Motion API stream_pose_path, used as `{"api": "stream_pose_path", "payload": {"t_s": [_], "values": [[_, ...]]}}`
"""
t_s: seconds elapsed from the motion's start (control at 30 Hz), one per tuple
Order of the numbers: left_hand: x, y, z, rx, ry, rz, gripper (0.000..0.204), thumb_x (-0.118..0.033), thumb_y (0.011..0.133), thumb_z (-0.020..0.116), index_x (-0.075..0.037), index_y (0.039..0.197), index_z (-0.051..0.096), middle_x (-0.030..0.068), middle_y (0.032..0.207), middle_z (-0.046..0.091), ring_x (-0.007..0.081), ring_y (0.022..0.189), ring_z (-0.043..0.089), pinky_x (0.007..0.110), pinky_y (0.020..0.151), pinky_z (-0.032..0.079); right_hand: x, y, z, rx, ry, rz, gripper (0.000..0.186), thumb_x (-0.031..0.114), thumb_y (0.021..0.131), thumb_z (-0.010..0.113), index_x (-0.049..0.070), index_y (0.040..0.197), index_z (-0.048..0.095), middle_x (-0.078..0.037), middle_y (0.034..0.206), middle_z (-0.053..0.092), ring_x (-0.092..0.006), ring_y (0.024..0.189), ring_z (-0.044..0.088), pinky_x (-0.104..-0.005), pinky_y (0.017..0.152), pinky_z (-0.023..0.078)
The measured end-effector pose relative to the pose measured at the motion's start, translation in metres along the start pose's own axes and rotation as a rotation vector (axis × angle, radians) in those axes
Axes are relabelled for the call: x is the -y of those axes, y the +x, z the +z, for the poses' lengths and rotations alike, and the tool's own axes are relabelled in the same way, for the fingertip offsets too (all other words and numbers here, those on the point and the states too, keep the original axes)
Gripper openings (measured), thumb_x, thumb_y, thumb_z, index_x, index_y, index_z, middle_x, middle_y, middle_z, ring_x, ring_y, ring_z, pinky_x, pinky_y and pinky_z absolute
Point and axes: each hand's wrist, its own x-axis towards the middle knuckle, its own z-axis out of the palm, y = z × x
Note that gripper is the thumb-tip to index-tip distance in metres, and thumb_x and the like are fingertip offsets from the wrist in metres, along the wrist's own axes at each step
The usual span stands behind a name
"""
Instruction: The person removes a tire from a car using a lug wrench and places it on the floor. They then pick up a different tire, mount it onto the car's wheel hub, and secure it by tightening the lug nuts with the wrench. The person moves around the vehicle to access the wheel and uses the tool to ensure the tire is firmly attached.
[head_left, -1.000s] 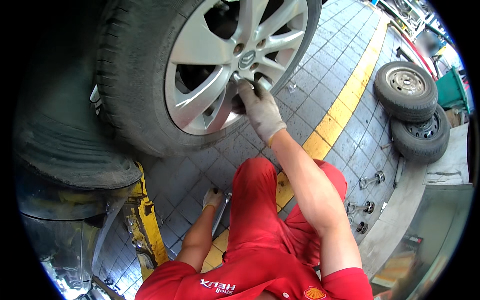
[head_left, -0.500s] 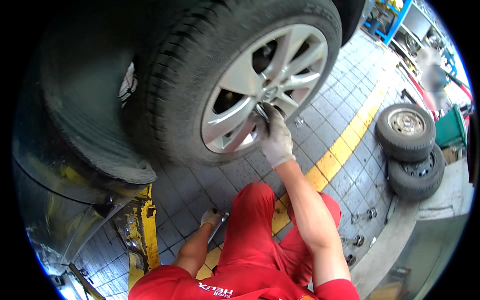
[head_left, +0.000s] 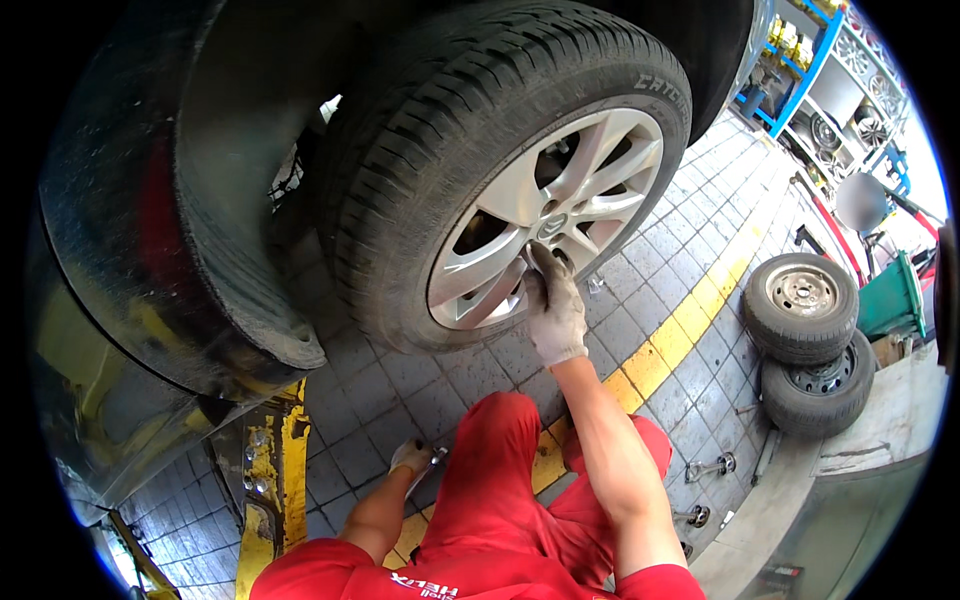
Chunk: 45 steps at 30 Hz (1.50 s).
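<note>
A silver multi-spoke alloy wheel [head_left: 500, 192] with a black tyre [head_left: 400, 255] fills the upper middle, mounted under a dark car's wheel arch. My right hand [head_left: 556, 318], in a grey-white work glove dirty at the fingers, reaches up to the wheel. Its fingertips are pinched together at the bolt holes just below the centre cap [head_left: 551, 226]; whatever they hold is hidden. Low on the left, beside my knee, my gloved left hand [head_left: 409, 457] is closed around a metal wrench [head_left: 437, 457]. The wrench's shaft runs back along my forearm.
A yellow, worn lift arm [head_left: 293, 465] stands to the left beneath the car body [head_left: 120, 330]. Two stacked wheels [head_left: 802, 300] sit at right, near a green bin [head_left: 893, 300]. Several metal parts [head_left: 712, 467] lie on the tiled floor. A person and shelves are farther back.
The whole view has shifted, with the wheel lower and further right in the picture. My right hand stays at the bolt holes. My left hand still holds the wrench low by my knee.
</note>
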Motion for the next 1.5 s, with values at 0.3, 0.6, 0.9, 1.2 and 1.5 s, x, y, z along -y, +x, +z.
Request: {"api": "stream_pose_path", "payload": {"t_s": [0.3,0.6,0.9,1.2,1.5], "values": [[-0.007,0.023,-0.003,-0.199,-0.512,-0.048,0.070,-0.055,0.100,0.054,0.006,0.130,0.071,0.0353,0.130,0.071,0.0493,0.130,0.065,0.051,0.109,0.050,0.007,-0.002,0.005,0.022,0.284,0.311,0.040,0.036,0.109,0.065,0.005,0.134,0.067,-0.016,0.089,0.073,-0.0331,0.077,0.071,-0.0488,0.078,0.060],[-0.231,-0.113,-0.122,-0.539,-0.394,1.132,0.038,-0.019,0.096,0.076,-0.007,0.131,0.069,0.0209,0.131,0.069,0.0421,0.121,0.069,0.049,0.098,0.059,-0.011,-0.004,-0.002,0.139,0.377,0.359,0.053,0.054,0.109,0.058,0.006,0.129,0.069,-0.017,0.092,0.074,-0.0381,0.079,0.071,-0.0499,0.078,0.058],[-0.324,-0.135,-0.183,-0.797,-0.306,1.303,0.055,-0.028,0.096,0.074,0.001,0.142,0.063,0.0261,0.134,0.067,0.0469,0.118,0.068,0.053,0.102,0.056,0.003,0.012,-0.002,0.292,1.231,1.014,0.059,0.072,0.107,0.049,0.018,0.088,0.059,0.002,0.069,0.052,-0.0142,0.054,0.044,-0.0330,0.049,0.038],[-0.363,-0.138,-0.202,-0.746,-0.267,1.312,0.055,-0.036,0.099,0.072,0.002,0.138,0.064,0.0241,0.116,0.075,0.0417,0.108,0.073,0.050,0.093,0.058,-0.055,0.017,-0.024,0.240,-0.536,-0.118,0.053,0.043,0.101,0.068,0.002,0.136,0.062,-0.021,0.102,0.079,-0.0434,0.089,0.077,-0.0528,0.078,0.060],[-0.356,-0.141,-0.211,-0.720,-0.308,1.318,0.069,-0.039,0.098,0.072,0.003,0.149,0.055,0.0297,0.121,0.071,0.0460,0.111,0.070,0.053,0.097,0.055,-0.011,0.011,-0.007,0.245,1.183,0.945,0.055,0.055,0.110,0.062,0.005,0.133,0.066,-0.004,0.104,0.069,-0.0251,0.091,0.066,-0.0431,0.084,0.060]]}}
